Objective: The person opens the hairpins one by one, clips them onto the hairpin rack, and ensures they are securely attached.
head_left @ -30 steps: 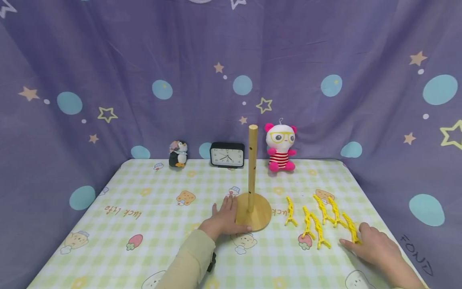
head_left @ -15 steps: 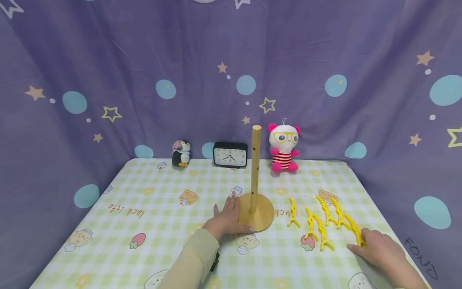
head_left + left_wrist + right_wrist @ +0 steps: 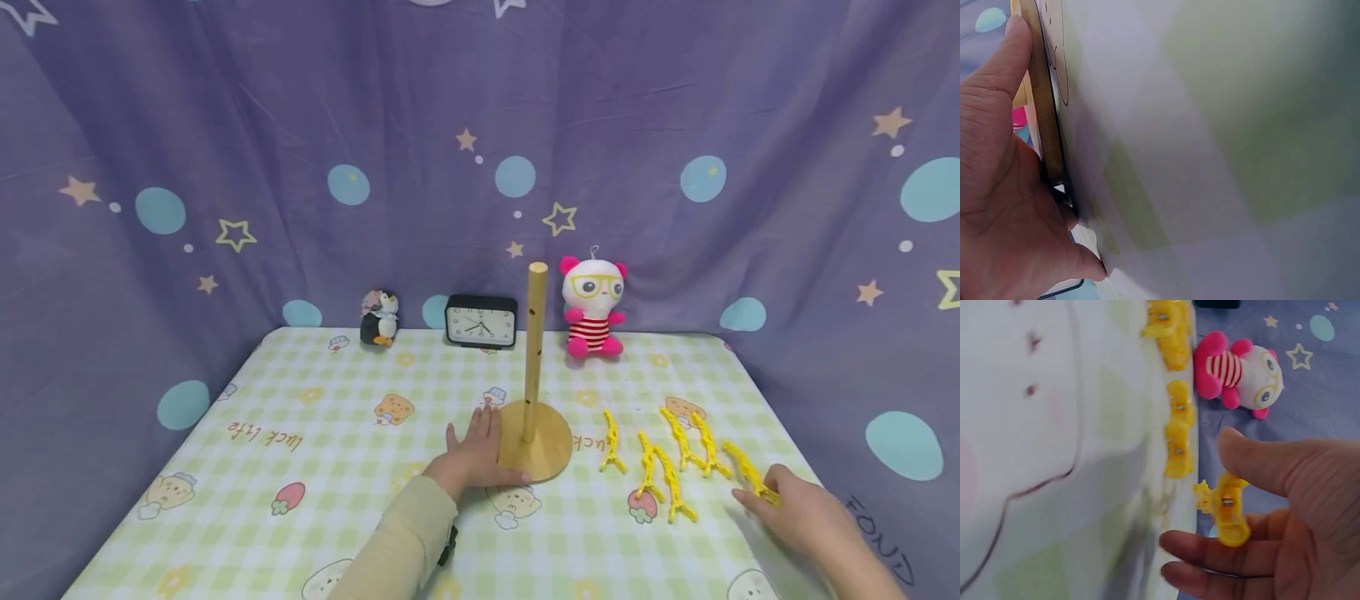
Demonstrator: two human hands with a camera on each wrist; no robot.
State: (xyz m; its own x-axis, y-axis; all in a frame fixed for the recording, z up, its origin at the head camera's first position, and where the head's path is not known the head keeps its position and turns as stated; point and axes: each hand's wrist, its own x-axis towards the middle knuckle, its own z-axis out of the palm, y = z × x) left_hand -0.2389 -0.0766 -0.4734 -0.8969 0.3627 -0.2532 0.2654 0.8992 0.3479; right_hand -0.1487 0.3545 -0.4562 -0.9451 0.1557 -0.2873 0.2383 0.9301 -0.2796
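Observation:
A round wooden base (image 3: 553, 450) carries an upright wooden pole (image 3: 534, 350) with small dark holes along it. My left hand (image 3: 476, 457) rests against the left and near edge of that base, fingers straight, thumb along the rim. At the table's right side my right hand (image 3: 806, 510) pinches one end of a yellow plastic clip (image 3: 1229, 509) between thumb and fingers; its small metal spring shows in the right wrist view. The far end of this clip points away to the left. Several more yellow branch-like clips (image 3: 671, 483) lie just left of it.
Along the back edge stand a penguin figure (image 3: 379, 318), a black-framed clock (image 3: 481, 322) and a pink-and-white plush toy (image 3: 592, 308). A checked, printed cloth (image 3: 247, 525) covers the table. Behind it hangs a purple curtain (image 3: 420, 100).
The right hand has taken hold of the rightmost clip and moved it slightly right, turning it apart from the others. The left hand stays at the base. The head view has shifted a little.

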